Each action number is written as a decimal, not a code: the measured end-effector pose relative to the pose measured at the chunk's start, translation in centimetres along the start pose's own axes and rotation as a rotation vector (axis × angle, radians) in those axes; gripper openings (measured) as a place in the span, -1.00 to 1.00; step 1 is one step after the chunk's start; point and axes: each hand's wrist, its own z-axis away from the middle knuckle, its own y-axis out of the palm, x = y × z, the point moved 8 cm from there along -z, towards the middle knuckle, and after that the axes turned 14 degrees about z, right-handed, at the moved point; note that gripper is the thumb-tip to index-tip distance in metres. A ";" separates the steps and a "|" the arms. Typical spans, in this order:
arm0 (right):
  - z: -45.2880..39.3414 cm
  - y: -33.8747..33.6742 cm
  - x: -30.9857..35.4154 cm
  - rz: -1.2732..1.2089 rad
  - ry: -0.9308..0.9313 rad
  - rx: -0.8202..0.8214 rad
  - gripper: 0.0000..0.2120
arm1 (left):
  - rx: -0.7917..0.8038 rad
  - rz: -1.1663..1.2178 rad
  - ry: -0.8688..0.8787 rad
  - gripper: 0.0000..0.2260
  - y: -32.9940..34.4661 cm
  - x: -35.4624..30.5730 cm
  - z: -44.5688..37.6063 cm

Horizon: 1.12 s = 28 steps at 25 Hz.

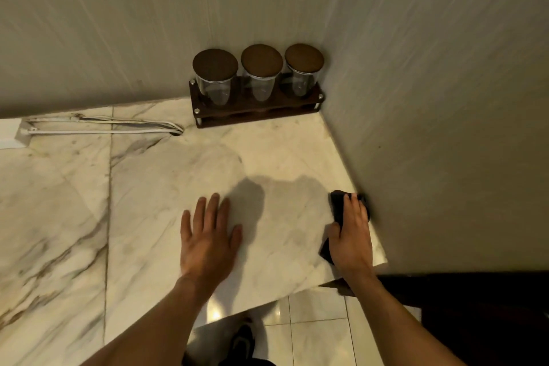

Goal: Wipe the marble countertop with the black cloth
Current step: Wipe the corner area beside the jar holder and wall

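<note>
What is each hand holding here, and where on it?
Right hand presses down on the middle of the black cloth, against the wall. Left hand holds nothing, flat on the countertop.

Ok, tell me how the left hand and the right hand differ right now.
The left hand lies flat and empty, fingers spread on bare marble countertop; the right hand presses the black cloth down. The left hand sits mid-counter, while the right hand works against the right-hand wall. Both are palm-down on the countertop.

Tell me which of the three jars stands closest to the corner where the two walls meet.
The rightmost jar in the wooden rack: it sits beside the right-hand wall, while the other two stand further left along the back wall.
</note>
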 end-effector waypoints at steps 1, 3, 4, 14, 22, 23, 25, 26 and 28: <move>0.7 0.0 -0.5 -0.005 0.007 0.004 -0.38 | -0.002 0.002 -0.001 -0.45 0.0 0.1 0.0; 2.1 -0.2 -1.4 -0.014 0.010 -0.003 -0.39 | -0.006 0.016 -0.011 -0.44 -0.1 0.4 -0.1; 2.7 -0.3 -1.9 -0.022 0.012 -0.007 -0.39 | -0.007 0.038 -0.009 -0.44 -0.2 0.5 -0.2; 10.0 -0.5 -4.3 -0.114 0.119 -0.102 -0.45 | 0.033 0.156 0.015 -0.56 -2.0 1.0 3.1; 15.8 1.2 0.0 -0.334 0.235 0.023 -0.44 | -0.030 0.230 0.135 -0.55 -5.1 -0.7 6.8; 16.7 1.6 0.7 -0.388 0.260 0.060 -0.43 | -0.027 0.254 0.140 -0.55 -5.2 -0.8 7.1; 18.0 2.6 2.4 -0.521 0.308 0.175 -0.43 | -0.020 0.302 0.147 -0.55 -5.8 -1.0 7.6; 18.6 3.0 3.2 -0.611 0.339 0.237 -0.43 | -0.018 0.317 0.162 -0.55 -6.1 -1.1 7.8; 19.5 3.3 4.6 -0.854 0.429 0.369 -0.47 | 0.013 0.367 0.175 -0.58 -6.5 -1.4 8.2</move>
